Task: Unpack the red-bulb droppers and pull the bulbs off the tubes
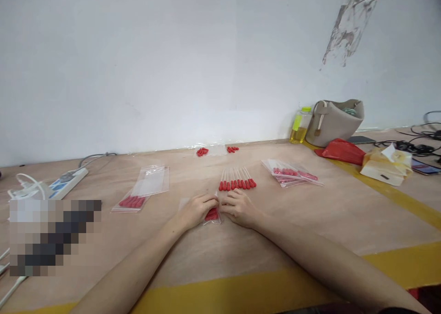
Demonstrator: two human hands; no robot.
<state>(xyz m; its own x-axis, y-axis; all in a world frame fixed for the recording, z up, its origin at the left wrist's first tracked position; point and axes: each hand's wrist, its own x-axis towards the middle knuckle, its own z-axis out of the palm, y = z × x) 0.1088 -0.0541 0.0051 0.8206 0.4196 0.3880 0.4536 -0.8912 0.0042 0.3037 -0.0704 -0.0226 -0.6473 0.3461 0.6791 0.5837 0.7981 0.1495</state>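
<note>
A small clear plastic bag (212, 216) with red rubber bulbs in it lies in front of me. My left hand (200, 209) is closed over its left and upper part, with the fingertips partly hidden. My right hand (240, 208) has its fingers curled at the bag's right upper edge, pinching there. Just beyond my hands is a row of several droppers (237, 184), with red bulbs toward me and thin pale stems pointing away. A flat clear bag, mostly covered, extends beneath my left hand.
Filled bags of droppers (291, 172) lie in a pile at right; other bags (132, 201) lie at left. Loose red bulbs (202, 152) rest on plastic by the wall. A power strip (69, 183) is left; a bottle (299, 126), grey bag (334, 123) and red pouch (341, 151) stand right.
</note>
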